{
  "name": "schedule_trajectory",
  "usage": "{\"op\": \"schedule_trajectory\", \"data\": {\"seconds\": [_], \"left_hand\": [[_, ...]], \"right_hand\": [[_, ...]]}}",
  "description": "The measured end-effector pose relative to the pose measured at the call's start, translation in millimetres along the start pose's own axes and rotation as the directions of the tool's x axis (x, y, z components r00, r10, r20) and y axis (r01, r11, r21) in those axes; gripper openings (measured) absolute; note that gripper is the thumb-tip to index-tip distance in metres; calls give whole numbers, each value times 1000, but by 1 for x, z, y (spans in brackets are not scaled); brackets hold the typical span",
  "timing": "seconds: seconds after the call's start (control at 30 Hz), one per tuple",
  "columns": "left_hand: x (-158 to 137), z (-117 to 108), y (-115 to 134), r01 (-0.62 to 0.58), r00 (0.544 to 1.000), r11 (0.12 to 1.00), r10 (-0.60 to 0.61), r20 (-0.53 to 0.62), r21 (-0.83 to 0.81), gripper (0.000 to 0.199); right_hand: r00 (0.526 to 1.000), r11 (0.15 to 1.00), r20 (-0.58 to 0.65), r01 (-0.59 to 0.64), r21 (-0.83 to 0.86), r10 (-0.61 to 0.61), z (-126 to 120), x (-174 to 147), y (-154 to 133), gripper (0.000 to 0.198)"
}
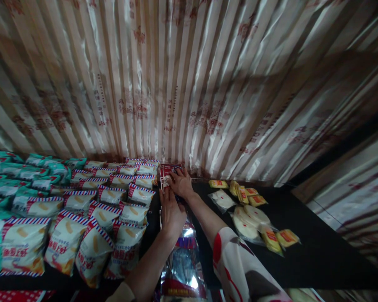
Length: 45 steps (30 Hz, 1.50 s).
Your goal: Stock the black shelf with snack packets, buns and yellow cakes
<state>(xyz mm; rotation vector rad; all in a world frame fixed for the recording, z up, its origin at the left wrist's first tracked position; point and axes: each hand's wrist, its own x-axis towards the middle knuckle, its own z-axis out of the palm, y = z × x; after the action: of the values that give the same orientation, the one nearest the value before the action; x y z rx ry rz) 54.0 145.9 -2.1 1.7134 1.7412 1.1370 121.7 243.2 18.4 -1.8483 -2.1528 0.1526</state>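
A dark red printed packet (167,169) lies at the back of the black table, close to the curtain. My right hand (180,184) rests on top of it with the fingers spread. Just nearer to me, my left hand (172,213) lies palm down with its fingers stretched toward the packet's front end. Both palms hide part of what is under them. Below my left wrist, a shiny silver and purple package (183,268) with a clear window lies in the same row, between my forearms.
Left of my hands stand several white snack bags (111,195) with red and blue striped edges. Teal bags (20,201) fill the far left. On the black table (318,256) at right lie round pale wrapped pieces (250,220) and small yellow packets (272,239). A pleated printed curtain (189,84) hangs behind.
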Motion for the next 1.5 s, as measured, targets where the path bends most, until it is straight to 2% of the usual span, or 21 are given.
{"op": "schedule_trajectory", "data": {"seconds": [0.2, 0.5, 0.6, 0.73, 0.9, 0.97, 1.07, 1.23, 1.33, 1.37, 1.47, 1.5], "left_hand": [[0, -2, 0, -15, 1000, 998, 14, 11, 64, 52], [-3, -11, 11, -38, 999, 971, 29, 42, 236, 50], [-5, -14, 14, -53, 998, 967, 42, 48, 248, 49], [-10, -19, 18, -70, 996, 967, 57, 62, 243, 51], [-23, -26, 26, -102, 994, 975, 92, 59, 196, 47], [-33, -29, 29, -116, 993, 979, 110, 48, 169, 42], [-55, -38, 33, -164, 986, 981, 161, 32, 103, 38], [-120, -71, 21, -255, 967, 965, 255, 3, -59, 32], [-174, -96, -7, -299, 951, 943, 306, 32, -145, 31], [-192, -103, -20, -275, 957, 948, 285, 43, -160, 31], [-235, -118, -69, -93, 983, 978, 120, 137, -186, 31], [-245, -121, -86, -10, 984, 980, 45, 170, -201, 31]], "right_hand": [[997, 1000, 72, -8, -11, 9, 3, 7, 2, 49], [980, 996, 175, -87, -18, 89, 1, 11, -1, 57], [987, 996, 135, -86, -7, 87, 0, 10, -2, 55], [999, 999, 19, -51, -7, 51, -2, 2, 0, 48], [986, 997, -148, 79, 17, -76, -10, -20, 3, 38], [972, 990, -206, 125, 58, -110, -16, -35, 2, 34], [955, 969, -280, 158, 192, -100, -28, -66, -4, 31], [934, 859, -314, 296, 417, -170, -50, -147, -33, 30], [946, 809, -244, 310, 500, -212, -55, -212, -59, 27], [951, 790, -197, 309, 529, -240, -53, -234, -68, 26], [943, 743, -70, 300, 598, -324, -32, -291, -93, 26], [943, 742, 2, 261, 617, -334, -20, -305, -99, 27]]}}
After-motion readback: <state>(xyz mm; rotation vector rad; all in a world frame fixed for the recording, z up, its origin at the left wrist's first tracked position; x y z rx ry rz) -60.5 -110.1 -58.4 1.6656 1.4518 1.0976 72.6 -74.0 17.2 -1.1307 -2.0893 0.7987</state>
